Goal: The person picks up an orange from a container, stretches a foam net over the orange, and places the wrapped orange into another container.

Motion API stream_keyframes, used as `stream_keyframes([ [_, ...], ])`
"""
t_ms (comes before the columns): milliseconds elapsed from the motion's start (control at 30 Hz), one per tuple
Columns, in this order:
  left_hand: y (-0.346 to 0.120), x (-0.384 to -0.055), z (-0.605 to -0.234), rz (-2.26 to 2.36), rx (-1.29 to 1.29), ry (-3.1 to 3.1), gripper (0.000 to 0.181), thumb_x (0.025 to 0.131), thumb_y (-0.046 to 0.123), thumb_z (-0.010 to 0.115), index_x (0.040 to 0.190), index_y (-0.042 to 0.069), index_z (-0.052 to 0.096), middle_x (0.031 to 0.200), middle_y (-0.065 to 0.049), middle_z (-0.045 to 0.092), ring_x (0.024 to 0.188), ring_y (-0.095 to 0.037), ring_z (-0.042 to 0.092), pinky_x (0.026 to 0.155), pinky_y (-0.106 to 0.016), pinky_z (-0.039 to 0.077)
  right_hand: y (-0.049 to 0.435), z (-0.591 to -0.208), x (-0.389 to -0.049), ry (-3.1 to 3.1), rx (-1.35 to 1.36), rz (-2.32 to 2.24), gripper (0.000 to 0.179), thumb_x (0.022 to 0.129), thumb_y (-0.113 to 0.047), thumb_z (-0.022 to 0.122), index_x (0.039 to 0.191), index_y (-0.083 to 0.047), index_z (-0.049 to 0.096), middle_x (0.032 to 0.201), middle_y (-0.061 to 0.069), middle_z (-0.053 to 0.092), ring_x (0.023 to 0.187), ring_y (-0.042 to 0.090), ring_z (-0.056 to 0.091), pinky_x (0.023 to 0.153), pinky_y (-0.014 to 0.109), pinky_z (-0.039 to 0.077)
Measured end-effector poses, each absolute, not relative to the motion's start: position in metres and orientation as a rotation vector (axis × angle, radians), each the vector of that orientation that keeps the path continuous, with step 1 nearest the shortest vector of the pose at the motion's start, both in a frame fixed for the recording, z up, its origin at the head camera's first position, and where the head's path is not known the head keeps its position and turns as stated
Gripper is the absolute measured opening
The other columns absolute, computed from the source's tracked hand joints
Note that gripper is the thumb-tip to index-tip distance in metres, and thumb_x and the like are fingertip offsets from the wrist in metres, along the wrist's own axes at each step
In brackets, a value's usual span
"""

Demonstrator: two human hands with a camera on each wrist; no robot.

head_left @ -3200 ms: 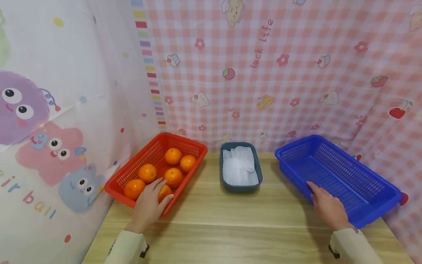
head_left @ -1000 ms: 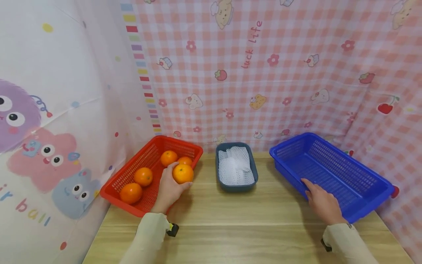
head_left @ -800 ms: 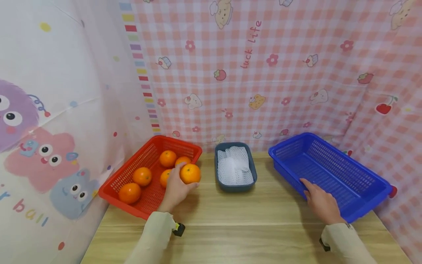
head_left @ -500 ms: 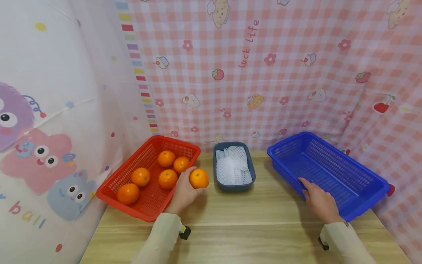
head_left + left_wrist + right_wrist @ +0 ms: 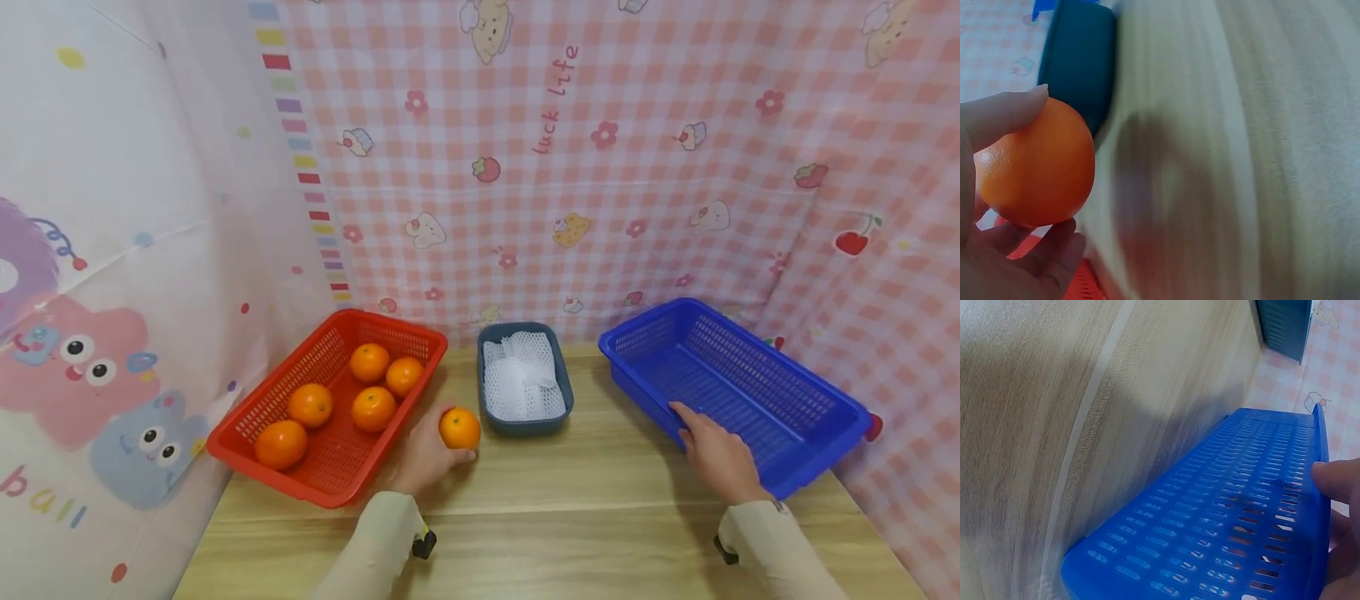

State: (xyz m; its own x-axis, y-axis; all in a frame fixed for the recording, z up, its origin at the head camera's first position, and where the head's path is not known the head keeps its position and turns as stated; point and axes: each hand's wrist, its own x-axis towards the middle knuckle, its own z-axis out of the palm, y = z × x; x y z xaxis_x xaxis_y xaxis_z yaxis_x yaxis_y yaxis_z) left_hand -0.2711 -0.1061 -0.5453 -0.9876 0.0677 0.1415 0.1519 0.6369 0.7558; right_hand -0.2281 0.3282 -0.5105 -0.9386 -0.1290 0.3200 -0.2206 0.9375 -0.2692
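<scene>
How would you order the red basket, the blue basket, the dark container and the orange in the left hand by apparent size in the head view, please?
1. Blue basket and red basket: too alike to rank
2. Dark container
3. Orange in the left hand

A pink-and-white checked cloth (image 5: 442, 187) hangs behind the wood-grain tabletop (image 5: 555, 550), printed with strawberries, flowers, cupcakes and the red words "luck life" (image 5: 555, 100); a red cherry (image 5: 852, 242) shows towards its right. A column of coloured bars (image 5: 302, 162) runs down its left side. At far left, a white cloth (image 5: 135, 192) carries a pink star character (image 5: 86, 367), a blue character (image 5: 142, 450) and a purple one (image 5: 30, 262) cut by the frame edge.
</scene>
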Motion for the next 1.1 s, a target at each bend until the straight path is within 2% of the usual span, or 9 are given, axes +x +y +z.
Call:
stream_keyframes([
  [133, -0.104, -0.272, -0.555, -1.270, -0.196, -2.770, 0.081, 0.064, 0.017, 0.090, 0.135, 0.007, 0.051, 0.125, -0.010, 0.057, 0.108, -0.029, 0.054, 0.099, -0.047, 0.041, 0.329, -0.511, -0.229, -2.792, 0.256, 0.432, 0.044, 0.094, -0.006, 0.060, 0.137, -0.006, 0.051, 0.105, 0.022, 0.066, 0.060, 0.025, 0.056, 0.045, 0.042, 0.042],
  [267, -0.102, -0.273, -0.559, -1.295, -0.160, -2.793, 0.084, 0.063, 0.016, 0.091, 0.136, 0.004, 0.050, 0.124, -0.014, 0.056, 0.108, -0.031, 0.052, 0.099, -0.049, 0.041, 0.328, -0.513, -0.229, -2.800, 0.247, 0.438, 0.044, 0.095, -0.007, 0.060, 0.138, -0.006, 0.051, 0.102, 0.021, 0.066, 0.055, 0.019, 0.050, 0.043, 0.037, 0.038],
  [400, -0.100, -0.274, -0.562, -1.298, -0.127, -2.809, 0.085, 0.064, 0.016, 0.091, 0.137, 0.006, 0.050, 0.123, -0.013, 0.056, 0.107, -0.031, 0.052, 0.098, -0.049, 0.041, 0.327, -0.513, -0.228, -2.802, 0.252, 0.440, 0.044, 0.094, -0.007, 0.060, 0.137, -0.006, 0.051, 0.103, 0.022, 0.066, 0.053, 0.018, 0.048, 0.042, 0.035, 0.036],
  [633, -0.096, -0.276, -0.561, -1.254, -0.128, -2.834, 0.086, 0.064, 0.019, 0.091, 0.138, 0.008, 0.049, 0.124, -0.013, 0.056, 0.108, -0.031, 0.052, 0.099, -0.049, 0.041, 0.329, -0.512, -0.230, -2.778, 0.260, 0.427, 0.043, 0.093, -0.006, 0.062, 0.135, -0.006, 0.053, 0.098, 0.020, 0.066, 0.059, 0.024, 0.055, 0.045, 0.043, 0.042],
  [933, -0.100, -0.273, -0.552, -1.160, -0.163, -2.826, 0.089, 0.065, 0.026, 0.091, 0.141, 0.012, 0.048, 0.134, -0.011, 0.052, 0.117, -0.032, 0.048, 0.101, -0.051, 0.038, 0.327, -0.507, -0.229, -2.798, 0.263, 0.440, 0.043, 0.094, -0.006, 0.061, 0.136, -0.005, 0.052, 0.101, 0.022, 0.066, 0.057, 0.022, 0.052, 0.044, 0.040, 0.040],
  [1100, -0.105, -0.271, -0.533, -0.907, -0.312, -2.774, 0.080, 0.069, 0.031, 0.088, 0.139, 0.013, 0.052, 0.138, -0.009, 0.051, 0.120, -0.031, 0.046, 0.101, -0.048, 0.039, 0.328, -0.506, -0.228, -2.817, 0.265, 0.438, 0.044, 0.094, -0.007, 0.060, 0.137, -0.005, 0.050, 0.096, 0.018, 0.065, 0.056, 0.020, 0.051, 0.043, 0.038, 0.038],
])
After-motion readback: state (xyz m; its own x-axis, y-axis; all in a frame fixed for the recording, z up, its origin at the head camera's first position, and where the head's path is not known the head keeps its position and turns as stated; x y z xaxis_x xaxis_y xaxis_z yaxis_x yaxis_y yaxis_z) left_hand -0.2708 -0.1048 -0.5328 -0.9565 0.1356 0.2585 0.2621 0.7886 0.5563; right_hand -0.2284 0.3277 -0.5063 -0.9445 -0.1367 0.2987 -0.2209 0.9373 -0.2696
